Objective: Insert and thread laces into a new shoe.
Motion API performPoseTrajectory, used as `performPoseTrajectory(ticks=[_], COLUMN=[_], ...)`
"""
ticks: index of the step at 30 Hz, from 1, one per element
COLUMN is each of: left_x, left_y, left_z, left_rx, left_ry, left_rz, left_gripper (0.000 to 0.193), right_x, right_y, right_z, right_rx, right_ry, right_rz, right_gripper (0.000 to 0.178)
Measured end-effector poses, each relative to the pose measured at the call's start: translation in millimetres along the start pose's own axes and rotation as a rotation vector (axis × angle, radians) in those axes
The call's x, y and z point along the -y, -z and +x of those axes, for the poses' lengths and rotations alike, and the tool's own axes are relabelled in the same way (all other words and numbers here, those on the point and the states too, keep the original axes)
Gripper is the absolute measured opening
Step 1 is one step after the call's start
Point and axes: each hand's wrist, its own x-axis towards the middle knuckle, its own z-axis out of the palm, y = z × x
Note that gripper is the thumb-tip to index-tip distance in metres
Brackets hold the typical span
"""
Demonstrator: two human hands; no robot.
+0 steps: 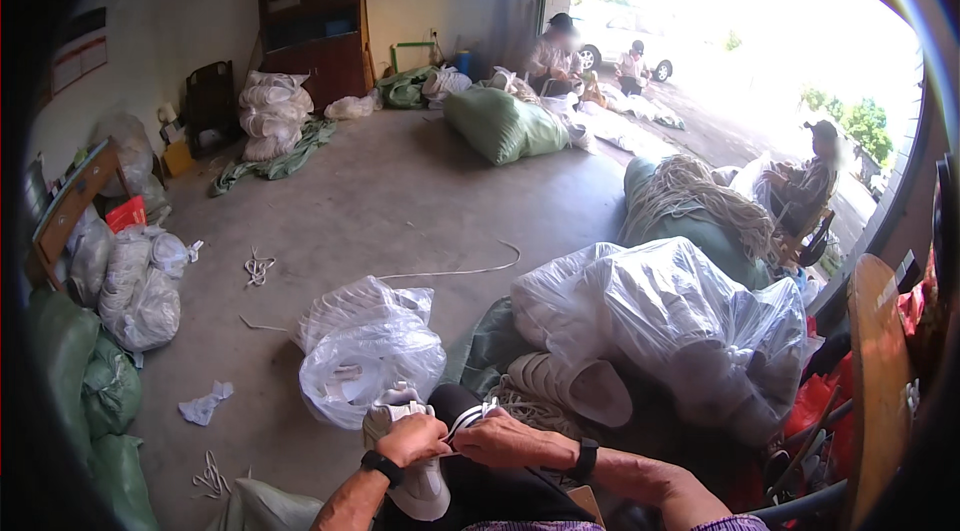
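Broadly, reading left to right around the white shoe (424,495), held against dark trousers (478,493): well left of the shoe, a crumpled plastic scrap (205,404) and loose cords (210,476), a likely tangle if caught underfoot. Ahead and slightly left of the shoe, a clear bag (372,363), perhaps liable to slide or tear if nudged. Across the shoe's upper part, the left hand (412,439), curled, with fingertips tucked away; impossible to tell whether pinching anything. Just right of the shoe, the right hand (503,439), fingers pressed together, apparently pinching a white lace (488,408); could lose hold or twist the shoe loose by pulling unevenly. Further right of the shoe, a heap of cord (530,409), likely to snag a trailing lace, beside a big bag (680,321), prone to slump if bumped.
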Motion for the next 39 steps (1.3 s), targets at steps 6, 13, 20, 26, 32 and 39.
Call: performPoseTrajectory(ticks=[6,13,20,26,32,39], left_x=[-1,50,66,55,71,110], left_y=[6,-11,-31,-22,4,59], left_z=[-39,-72,-92,-100,-125,-213], left_rx=[-0.272,-0.659,-0.745,-0.805,-0.899,-1.145], left_ry=[0.281,0.232,0.257,0.106,-0.168,-0.313], left_rz=[-1.149,-1.856,-1.912,-1.972,-2.039,-1.924], left_gripper=[0.025,0.021,0.025,0.024,0.023,0.023], right_x=[-15,-46,-60,-42,-78,-152], right_y=[30,61,55,56,84,181], right_z=[-48,-93,-88,-91,-156,-307], right_rx=[-0.017,-0.106,-0.084,-0.073,-0.606,-1.037], right_ry=[-0.220,-0.439,-0.613,-0.895,-0.823,-0.513], right_rz=[-0.048,-0.144,-0.077,0.372,1.517,2.178], right_gripper=[0.008,0.007,0.011,0.015,0.019,0.020])
